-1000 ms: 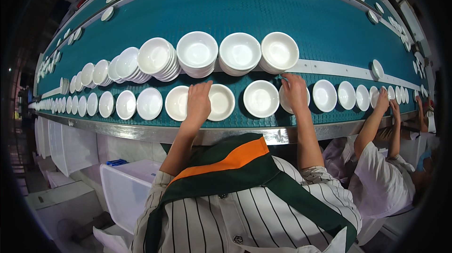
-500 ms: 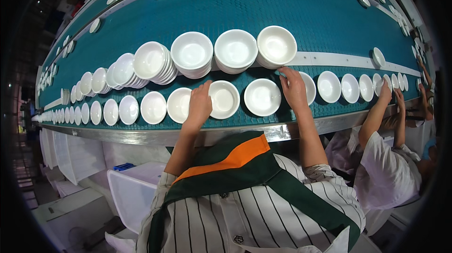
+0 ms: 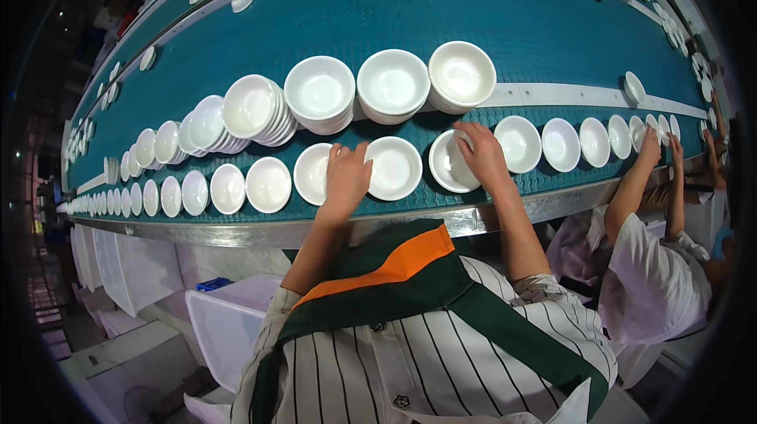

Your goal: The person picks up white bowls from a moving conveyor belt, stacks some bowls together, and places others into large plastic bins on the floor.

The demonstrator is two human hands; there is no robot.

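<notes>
White bowls stand in a row along the near strip of the green conveyor. My left hand [image 3: 348, 179] is over the gap between a partly covered white bowl [image 3: 311, 175] and another bowl [image 3: 396, 169], its fingers apart and loosely bent. To the right, my right hand [image 3: 482, 157] grips the rim of a white bowl [image 3: 451, 165], thumb at the inner side and fingers over the far right edge; the hand hides that bowl's right side. Just beyond the hands rise three tall bowl stacks, the left one [image 3: 319, 89], the middle one [image 3: 393, 83] and the right one [image 3: 462, 75].
A white rail [image 3: 552, 94] divides the near strip from the wide green belt [image 3: 544, 37]. Leaning bowl stacks [image 3: 252, 108] continue left. A metal edge [image 3: 236, 232] runs along the front. A co-worker's hand [image 3: 650, 144] is among bowls at right. White tubs [image 3: 229, 313] stand below.
The near row of bowls has shifted a little right. My left hand has moved right and slightly nearer; my right hand has moved left onto a bowl's rim.
</notes>
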